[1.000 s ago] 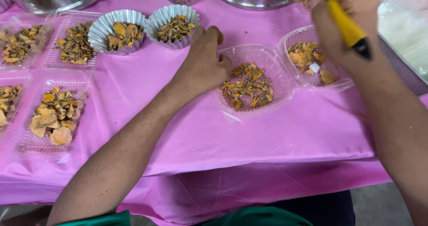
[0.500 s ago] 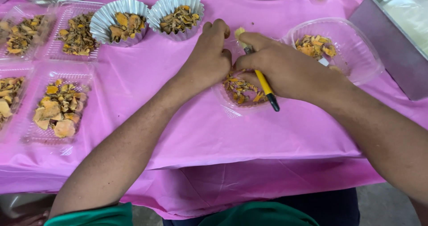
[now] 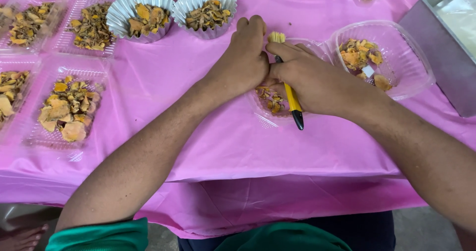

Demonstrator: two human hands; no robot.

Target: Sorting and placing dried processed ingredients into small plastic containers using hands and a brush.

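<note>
My right hand (image 3: 312, 77) grips a small brush (image 3: 293, 102) with a yellow and black handle, bristles pointing away from me. My left hand (image 3: 245, 57) is curled shut beside it, the two hands touching over a clear plastic container (image 3: 270, 113) of orange and brown dried pieces. What the left fingers pinch is hidden. Both hands cover most of that container.
A second clear container (image 3: 396, 57) with orange pieces lies to the right, a grey metal tray (image 3: 446, 38) beyond it. Two foil cups (image 3: 141, 10) and several clear trays (image 3: 64, 102) of dried pieces fill the left of the pink tablecloth (image 3: 198, 147).
My right hand came down from the upper right with the brush and met the left hand over the container. The left hand stayed put.
</note>
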